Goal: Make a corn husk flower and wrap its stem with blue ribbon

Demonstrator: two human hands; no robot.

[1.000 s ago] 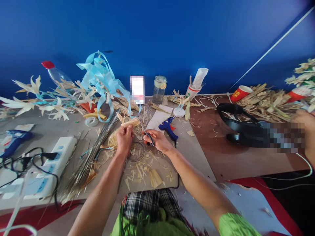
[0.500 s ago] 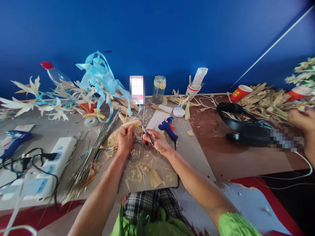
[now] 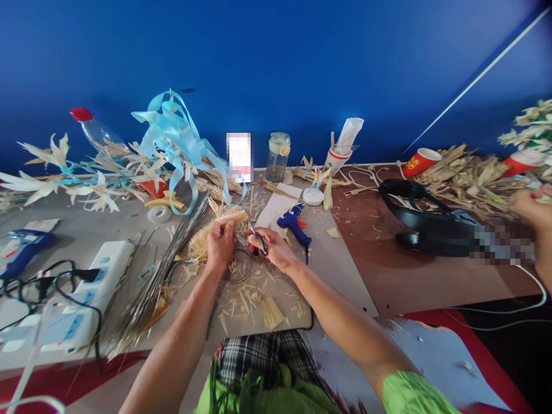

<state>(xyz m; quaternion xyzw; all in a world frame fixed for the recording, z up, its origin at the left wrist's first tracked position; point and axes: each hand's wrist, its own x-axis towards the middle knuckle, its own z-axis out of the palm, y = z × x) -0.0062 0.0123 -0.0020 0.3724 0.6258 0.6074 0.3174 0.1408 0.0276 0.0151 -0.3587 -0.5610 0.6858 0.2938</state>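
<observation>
My left hand (image 3: 221, 244) is closed on a pale strip of corn husk (image 3: 233, 217), held out flat above the table. In my right hand (image 3: 275, 248) is a pair of scissors (image 3: 260, 241) with dark handles, its blades pointing up toward the husk's right end. Whether the blades touch the husk I cannot tell. Behind my left hand lies a bundle of straw-coloured fibres (image 3: 199, 244). Cut husk scraps (image 3: 248, 299) are scattered below both hands, beside a loop of thin wire (image 3: 244, 269).
A blue glue gun (image 3: 295, 223) lies right of my hands. Left are a bundle of metal wires (image 3: 166, 267) and a white power strip (image 3: 97, 287). Behind stand light blue ribbons (image 3: 172, 129) and a bottle (image 3: 279, 158). Another person's hand (image 3: 528, 210) is at the far right.
My hands, the husk and the scissors stay almost in place. The other person's hand at the far right has shifted slightly.
</observation>
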